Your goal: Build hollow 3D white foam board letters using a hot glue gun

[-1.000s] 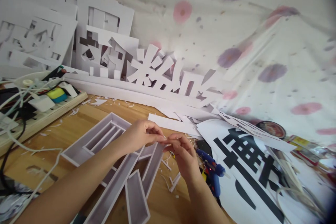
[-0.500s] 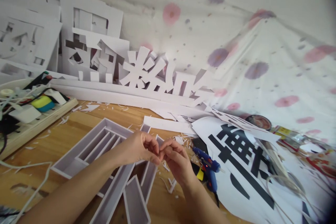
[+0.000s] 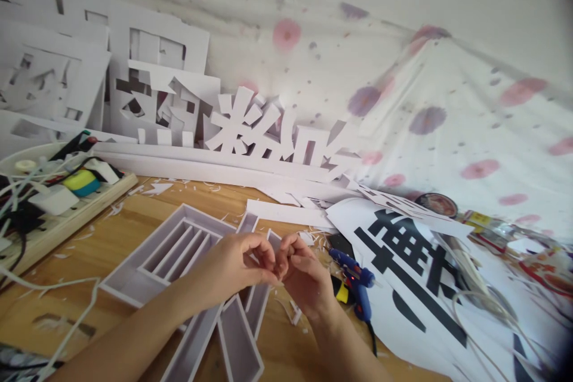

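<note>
While poised over the hollow white form, with left hand and right hand close together, curled to narrow pinches; cannot tell whether holding anything.

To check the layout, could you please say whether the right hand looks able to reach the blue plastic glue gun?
Probably yes; the right hand is beside the blue plastic glue gun, whose handle appears uncovered.

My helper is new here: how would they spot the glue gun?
Find the white sheet with bold black strokes. At its left edge, near the right hand, lies the glue gun: blue, with a red light, unlike its black-and-yellow neighbour.
</note>
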`<move>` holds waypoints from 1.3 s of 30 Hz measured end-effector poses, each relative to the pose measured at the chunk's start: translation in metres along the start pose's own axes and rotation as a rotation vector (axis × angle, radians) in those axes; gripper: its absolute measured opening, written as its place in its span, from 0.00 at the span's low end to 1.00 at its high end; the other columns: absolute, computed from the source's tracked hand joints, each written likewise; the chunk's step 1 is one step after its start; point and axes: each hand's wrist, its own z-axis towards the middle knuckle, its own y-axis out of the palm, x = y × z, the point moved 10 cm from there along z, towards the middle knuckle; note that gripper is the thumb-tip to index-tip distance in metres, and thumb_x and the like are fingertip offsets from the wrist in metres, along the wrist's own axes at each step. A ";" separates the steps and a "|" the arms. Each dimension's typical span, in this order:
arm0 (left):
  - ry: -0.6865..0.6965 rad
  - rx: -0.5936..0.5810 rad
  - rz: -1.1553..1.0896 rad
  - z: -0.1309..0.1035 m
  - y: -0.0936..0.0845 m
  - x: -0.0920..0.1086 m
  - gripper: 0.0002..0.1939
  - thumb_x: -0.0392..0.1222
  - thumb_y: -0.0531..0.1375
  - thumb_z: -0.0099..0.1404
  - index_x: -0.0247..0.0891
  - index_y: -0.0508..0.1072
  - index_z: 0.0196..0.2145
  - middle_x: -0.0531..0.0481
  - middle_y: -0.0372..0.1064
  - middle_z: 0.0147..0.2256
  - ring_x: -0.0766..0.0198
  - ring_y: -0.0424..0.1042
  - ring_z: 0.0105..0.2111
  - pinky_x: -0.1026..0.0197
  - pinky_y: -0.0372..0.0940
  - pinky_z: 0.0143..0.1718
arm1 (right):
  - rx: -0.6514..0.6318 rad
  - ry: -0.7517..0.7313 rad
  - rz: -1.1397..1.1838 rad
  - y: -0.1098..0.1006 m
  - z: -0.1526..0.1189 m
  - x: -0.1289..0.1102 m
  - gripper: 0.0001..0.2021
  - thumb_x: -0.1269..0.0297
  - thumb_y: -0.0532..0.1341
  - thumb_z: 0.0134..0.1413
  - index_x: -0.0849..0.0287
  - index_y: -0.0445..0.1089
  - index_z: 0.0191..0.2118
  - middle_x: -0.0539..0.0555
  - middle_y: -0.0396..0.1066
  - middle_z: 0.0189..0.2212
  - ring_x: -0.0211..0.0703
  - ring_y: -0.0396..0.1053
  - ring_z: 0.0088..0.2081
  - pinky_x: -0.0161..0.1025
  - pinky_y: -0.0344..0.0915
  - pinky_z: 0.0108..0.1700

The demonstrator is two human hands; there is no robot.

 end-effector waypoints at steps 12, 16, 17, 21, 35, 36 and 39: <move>0.240 0.258 -0.122 -0.022 -0.008 0.014 0.07 0.43 0.59 0.61 0.39 0.69 0.26 0.53 0.67 0.28 0.66 0.68 0.28 0.66 0.64 0.27 | 0.034 -0.078 0.061 0.021 -0.006 0.004 0.07 0.64 0.63 0.42 0.54 0.69 0.31 0.47 0.64 0.23 0.36 0.63 0.25 0.36 0.63 0.34; 0.217 0.279 -0.081 -0.026 -0.010 0.004 0.09 0.46 0.59 0.61 0.40 0.68 0.26 0.53 0.66 0.27 0.66 0.67 0.27 0.65 0.65 0.28 | 0.052 -0.114 0.069 0.026 -0.008 0.006 0.06 0.68 0.62 0.41 0.55 0.68 0.31 0.47 0.64 0.25 0.35 0.64 0.25 0.35 0.63 0.32; 0.205 0.278 -0.062 -0.026 -0.010 0.002 0.10 0.47 0.59 0.61 0.40 0.67 0.27 0.53 0.66 0.27 0.66 0.67 0.26 0.65 0.65 0.28 | 0.053 -0.119 0.073 0.027 -0.009 0.007 0.07 0.68 0.62 0.41 0.55 0.68 0.31 0.47 0.65 0.25 0.35 0.64 0.25 0.34 0.63 0.32; 0.170 0.213 -0.033 -0.029 -0.004 -0.002 0.11 0.49 0.57 0.63 0.39 0.66 0.28 0.53 0.64 0.28 0.67 0.66 0.26 0.65 0.64 0.28 | 0.058 -0.134 0.080 0.028 -0.014 0.010 0.07 0.68 0.61 0.43 0.55 0.68 0.33 0.46 0.66 0.24 0.36 0.64 0.24 0.35 0.64 0.31; 0.161 0.078 -0.107 -0.036 0.001 0.006 0.10 0.49 0.59 0.62 0.39 0.67 0.31 0.55 0.63 0.30 0.69 0.67 0.26 0.66 0.63 0.29 | 0.184 -0.221 0.181 0.009 -0.012 -0.009 0.04 0.67 0.61 0.44 0.56 0.68 0.30 0.44 0.54 0.19 0.33 0.54 0.22 0.31 0.57 0.27; 0.179 0.106 -0.095 -0.033 -0.002 0.007 0.10 0.49 0.59 0.62 0.39 0.68 0.31 0.55 0.64 0.30 0.69 0.67 0.26 0.66 0.63 0.28 | 0.178 -0.211 0.184 0.012 -0.012 -0.006 0.05 0.68 0.62 0.43 0.56 0.68 0.31 0.44 0.54 0.19 0.33 0.54 0.22 0.31 0.58 0.27; 0.280 0.188 -0.043 -0.029 -0.008 0.015 0.08 0.46 0.59 0.62 0.39 0.69 0.33 0.54 0.65 0.31 0.67 0.68 0.29 0.67 0.63 0.28 | 0.173 -0.188 0.186 0.019 -0.012 0.002 0.07 0.68 0.63 0.43 0.55 0.68 0.32 0.44 0.57 0.20 0.33 0.58 0.24 0.32 0.60 0.32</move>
